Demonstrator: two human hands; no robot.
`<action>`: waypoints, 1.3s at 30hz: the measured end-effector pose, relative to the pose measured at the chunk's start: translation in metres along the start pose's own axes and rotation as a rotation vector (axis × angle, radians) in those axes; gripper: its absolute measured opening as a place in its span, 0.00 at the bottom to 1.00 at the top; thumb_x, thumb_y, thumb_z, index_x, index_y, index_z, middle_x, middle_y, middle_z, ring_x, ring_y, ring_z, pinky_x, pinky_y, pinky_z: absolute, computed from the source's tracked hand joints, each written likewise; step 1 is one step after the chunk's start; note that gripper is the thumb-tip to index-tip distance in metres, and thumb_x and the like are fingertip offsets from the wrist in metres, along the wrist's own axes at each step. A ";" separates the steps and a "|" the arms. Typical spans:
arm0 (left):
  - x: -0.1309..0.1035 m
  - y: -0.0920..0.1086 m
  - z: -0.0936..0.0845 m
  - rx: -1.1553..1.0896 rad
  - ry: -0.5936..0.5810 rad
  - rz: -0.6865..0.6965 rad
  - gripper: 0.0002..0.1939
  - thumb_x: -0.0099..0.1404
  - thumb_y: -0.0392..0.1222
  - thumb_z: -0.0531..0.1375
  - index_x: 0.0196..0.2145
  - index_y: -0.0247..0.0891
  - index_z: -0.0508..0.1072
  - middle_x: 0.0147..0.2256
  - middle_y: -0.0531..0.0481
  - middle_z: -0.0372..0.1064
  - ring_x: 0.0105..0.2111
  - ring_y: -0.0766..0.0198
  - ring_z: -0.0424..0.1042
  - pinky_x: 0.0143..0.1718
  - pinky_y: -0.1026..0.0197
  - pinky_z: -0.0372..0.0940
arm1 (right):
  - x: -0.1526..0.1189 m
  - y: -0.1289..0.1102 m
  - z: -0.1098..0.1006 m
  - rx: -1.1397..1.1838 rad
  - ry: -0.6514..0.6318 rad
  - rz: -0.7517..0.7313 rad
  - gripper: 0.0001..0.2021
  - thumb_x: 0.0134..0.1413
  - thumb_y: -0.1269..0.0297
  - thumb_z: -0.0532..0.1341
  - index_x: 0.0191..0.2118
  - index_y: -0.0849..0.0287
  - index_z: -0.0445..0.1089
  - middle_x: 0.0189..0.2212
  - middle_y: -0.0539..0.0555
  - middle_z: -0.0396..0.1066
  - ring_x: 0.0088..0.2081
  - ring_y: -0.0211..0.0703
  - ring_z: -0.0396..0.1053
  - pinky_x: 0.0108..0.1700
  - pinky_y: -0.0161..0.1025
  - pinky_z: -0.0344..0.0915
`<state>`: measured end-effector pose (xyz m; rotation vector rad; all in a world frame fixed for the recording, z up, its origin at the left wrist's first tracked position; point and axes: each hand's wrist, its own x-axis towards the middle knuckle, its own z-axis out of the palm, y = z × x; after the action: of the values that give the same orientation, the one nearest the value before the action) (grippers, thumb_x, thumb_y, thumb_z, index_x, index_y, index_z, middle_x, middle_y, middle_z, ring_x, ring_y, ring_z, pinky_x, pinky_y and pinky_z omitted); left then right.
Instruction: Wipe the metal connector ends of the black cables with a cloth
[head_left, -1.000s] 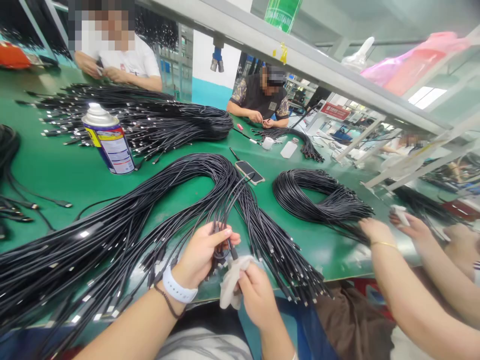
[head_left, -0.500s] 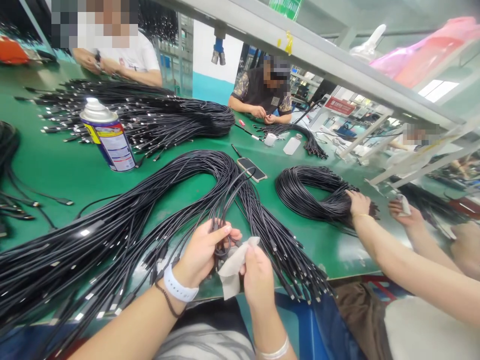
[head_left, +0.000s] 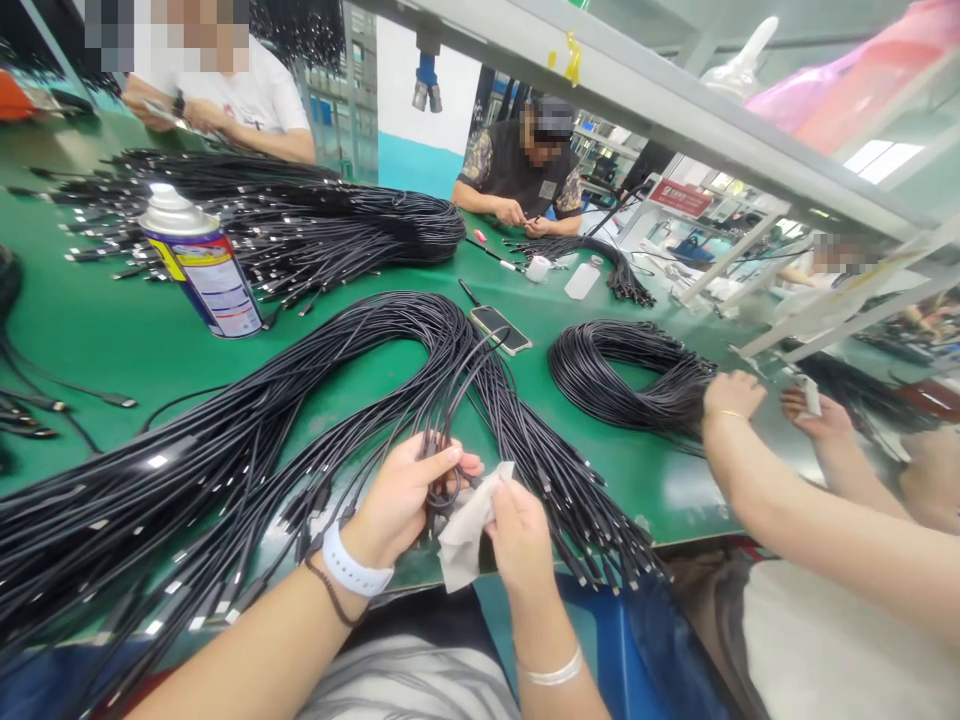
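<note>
My left hand is closed around several black cables that curve down from the big bundle behind. My right hand pinches a whitish cloth right beside the left fingers. The cloth seems to lie against a cable end, but its folds hide the contact. A large bundle of black cables arches over the green table around both hands. Its loose ends, with metal plugs, fan out to the left and to the right.
A spray can stands at the left, before another cable pile. Behind my hands lies a phone. A coiled cable bundle sits at the right, beside a co-worker's hand. Two people work across the table.
The view has shifted slightly. My hands keep their hold on the cables and the cloth, with little movement. The co-worker's near hand at the right has shifted along the coil's end.
</note>
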<state>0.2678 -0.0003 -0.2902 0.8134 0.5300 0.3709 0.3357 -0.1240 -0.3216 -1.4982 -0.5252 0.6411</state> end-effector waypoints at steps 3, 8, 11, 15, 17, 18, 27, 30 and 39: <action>0.000 0.000 0.001 -0.031 0.017 -0.022 0.12 0.54 0.40 0.67 0.32 0.35 0.68 0.29 0.46 0.75 0.32 0.59 0.76 0.30 0.64 0.68 | -0.008 -0.003 -0.012 -0.078 -0.138 -0.044 0.18 0.62 0.52 0.53 0.28 0.60 0.66 0.18 0.47 0.62 0.20 0.36 0.60 0.24 0.32 0.58; 0.001 -0.002 0.002 -0.051 0.021 -0.030 0.13 0.53 0.40 0.69 0.32 0.35 0.69 0.29 0.46 0.75 0.32 0.58 0.76 0.30 0.65 0.68 | -0.021 -0.009 -0.036 -0.157 -0.339 -0.062 0.17 0.64 0.56 0.52 0.29 0.59 0.70 0.21 0.50 0.66 0.23 0.39 0.64 0.27 0.35 0.63; 0.001 -0.002 0.002 -0.061 0.022 -0.028 0.14 0.52 0.40 0.69 0.32 0.34 0.69 0.29 0.46 0.75 0.31 0.58 0.77 0.30 0.64 0.68 | -0.022 -0.012 -0.044 -0.250 -0.352 -0.153 0.18 0.64 0.58 0.51 0.28 0.59 0.71 0.21 0.51 0.67 0.24 0.40 0.64 0.28 0.36 0.61; 0.001 -0.002 0.001 -0.058 0.018 -0.034 0.13 0.53 0.40 0.69 0.32 0.35 0.69 0.29 0.47 0.75 0.31 0.58 0.77 0.30 0.65 0.68 | -0.021 -0.014 -0.042 -0.309 -0.355 -0.164 0.17 0.65 0.59 0.50 0.30 0.59 0.70 0.26 0.53 0.68 0.27 0.41 0.65 0.31 0.36 0.61; 0.001 -0.002 0.001 -0.052 0.020 -0.034 0.13 0.53 0.40 0.68 0.32 0.35 0.69 0.29 0.47 0.75 0.32 0.59 0.77 0.30 0.66 0.68 | -0.019 -0.015 -0.037 -0.305 -0.343 -0.151 0.16 0.65 0.59 0.50 0.32 0.59 0.70 0.27 0.52 0.67 0.28 0.41 0.64 0.32 0.36 0.61; 0.002 -0.002 0.001 -0.052 0.021 -0.033 0.13 0.53 0.40 0.68 0.32 0.35 0.69 0.29 0.47 0.75 0.32 0.59 0.76 0.30 0.65 0.68 | -0.018 -0.015 -0.035 -0.308 -0.328 -0.154 0.16 0.65 0.59 0.50 0.32 0.59 0.70 0.27 0.52 0.67 0.28 0.41 0.64 0.33 0.36 0.61; 0.002 -0.003 0.001 -0.035 0.011 -0.007 0.11 0.55 0.40 0.67 0.33 0.35 0.69 0.29 0.47 0.75 0.31 0.60 0.76 0.32 0.65 0.68 | -0.015 -0.005 -0.001 0.032 -0.047 0.058 0.19 0.58 0.50 0.55 0.23 0.59 0.63 0.14 0.45 0.56 0.17 0.34 0.53 0.20 0.31 0.51; 0.002 -0.002 0.001 -0.039 0.022 0.009 0.10 0.56 0.39 0.66 0.33 0.35 0.69 0.28 0.48 0.75 0.31 0.62 0.76 0.32 0.65 0.68 | -0.015 -0.001 0.011 0.168 0.092 0.122 0.19 0.54 0.48 0.59 0.24 0.59 0.62 0.16 0.44 0.52 0.17 0.32 0.48 0.18 0.30 0.45; 0.002 -0.003 0.001 -0.042 0.028 0.017 0.09 0.57 0.38 0.65 0.34 0.35 0.68 0.30 0.47 0.76 0.33 0.61 0.76 0.34 0.63 0.68 | -0.011 0.016 0.003 0.445 0.217 0.035 0.14 0.56 0.53 0.61 0.31 0.60 0.69 0.20 0.48 0.62 0.20 0.33 0.57 0.21 0.30 0.54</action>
<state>0.2702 -0.0017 -0.2926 0.7733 0.5406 0.4080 0.3244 -0.1302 -0.3365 -1.1383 -0.1728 0.5687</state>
